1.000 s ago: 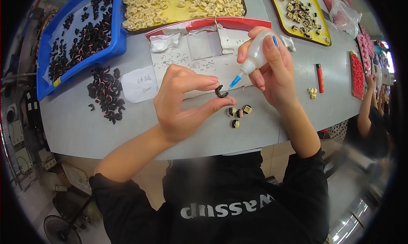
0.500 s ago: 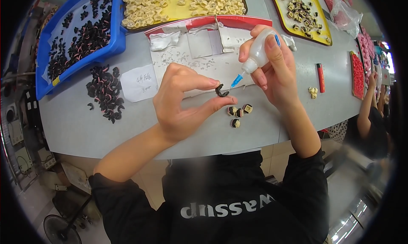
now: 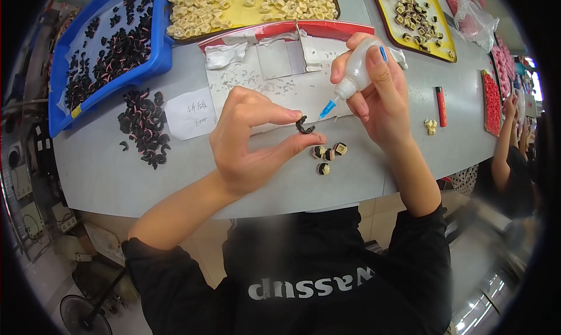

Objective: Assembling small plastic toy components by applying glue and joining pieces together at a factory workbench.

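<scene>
Between thumb and forefinger, my left hand pinches a small black curved piece. My right hand is wrapped round a clear squeeze bottle with a blue needle tip. The tip points down and left, a short way above the black piece and apart from it. Just below my left fingertips, several small cream-and-black assembled pieces lie on the grey table. A heap of loose black curved pieces with pink edges lies to the left.
A blue tray of black pieces stands far left. Behind are a yellow tray of cream pieces and another yellow tray at right. White paper, a red tube and cream pieces lie nearby. Another person's arm shows at right.
The needle tip has shifted slightly up and right, away from the black piece. My left hand holds the piece in nearly the same place.
</scene>
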Demonstrator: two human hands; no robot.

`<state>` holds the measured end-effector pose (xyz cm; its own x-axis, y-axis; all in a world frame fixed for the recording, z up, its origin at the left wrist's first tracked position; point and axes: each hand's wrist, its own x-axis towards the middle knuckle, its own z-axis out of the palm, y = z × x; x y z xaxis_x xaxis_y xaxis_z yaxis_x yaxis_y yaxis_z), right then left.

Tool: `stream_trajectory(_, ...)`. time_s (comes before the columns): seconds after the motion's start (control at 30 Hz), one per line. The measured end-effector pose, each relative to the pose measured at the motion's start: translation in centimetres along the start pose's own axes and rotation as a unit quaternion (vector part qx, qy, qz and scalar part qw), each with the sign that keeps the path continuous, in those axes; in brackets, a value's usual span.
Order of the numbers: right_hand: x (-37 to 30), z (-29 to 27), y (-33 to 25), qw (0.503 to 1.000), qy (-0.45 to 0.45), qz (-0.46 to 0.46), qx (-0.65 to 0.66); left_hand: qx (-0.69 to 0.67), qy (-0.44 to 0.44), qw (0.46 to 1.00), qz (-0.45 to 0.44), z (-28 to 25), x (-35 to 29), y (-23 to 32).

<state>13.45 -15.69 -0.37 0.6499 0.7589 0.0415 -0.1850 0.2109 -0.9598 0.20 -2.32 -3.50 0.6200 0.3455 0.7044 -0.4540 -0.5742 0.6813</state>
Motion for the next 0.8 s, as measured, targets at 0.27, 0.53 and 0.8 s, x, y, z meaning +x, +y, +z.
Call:
stream_trajectory(0.27, -0.12, 0.08, 0.02, 0.998, 0.012, 0.001, 0.054, -0.007, -0.004, 1.000, 0.000, 0.03, -0.18, 0.04)
stream_trajectory(0.53, -0.13, 0.35, 0.29, 1.000, 0.009, -0.001, 0.010, -0.008, -0.004, 1.000, 0.007, 0.06, -0.09, -0.03)
stream_trajectory(0.8, -0.01, 0.05, 0.09, 0.999, 0.017, 0.006, 0.047, -0.010, -0.003, 1.000, -0.003, 0.15, -0.19, -0.04)
